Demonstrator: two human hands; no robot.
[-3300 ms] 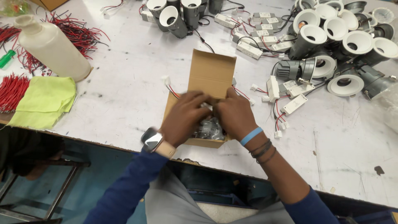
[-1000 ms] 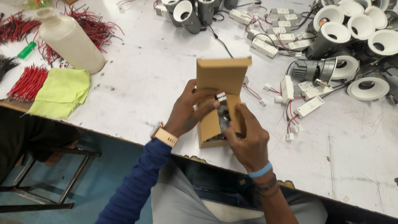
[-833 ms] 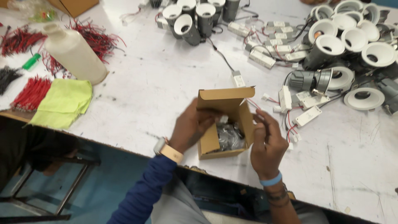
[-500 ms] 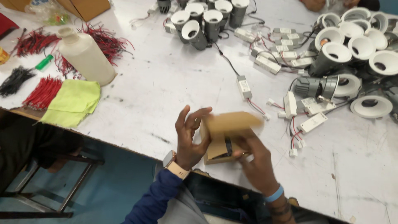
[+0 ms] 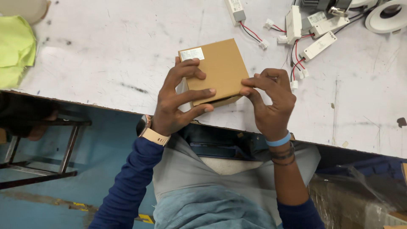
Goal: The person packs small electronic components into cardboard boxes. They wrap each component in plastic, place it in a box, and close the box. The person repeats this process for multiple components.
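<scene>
A small brown cardboard box [image 5: 220, 68] with its lid down and a white label on one corner rests near the front edge of the white worktable [image 5: 110, 51]. My left hand [image 5: 178, 99] grips its left side, fingers laid across the top. My right hand [image 5: 271, 99] pinches the box's right lower corner with thumb and fingertips. A watch sits on my left wrist, and a blue band and dark bracelets on my right.
White driver modules with red and black wires [image 5: 309, 34] lie at the back right, beside a white round lamp housing [image 5: 386, 15]. A yellow-green cloth [image 5: 15, 46] lies at the far left. Below the table edge stands a metal stool frame [image 5: 46, 148].
The box's flap, open with a dark lamp part showing inside, has been folded down; the box now lies closed under both hands. The view has moved closer.
</scene>
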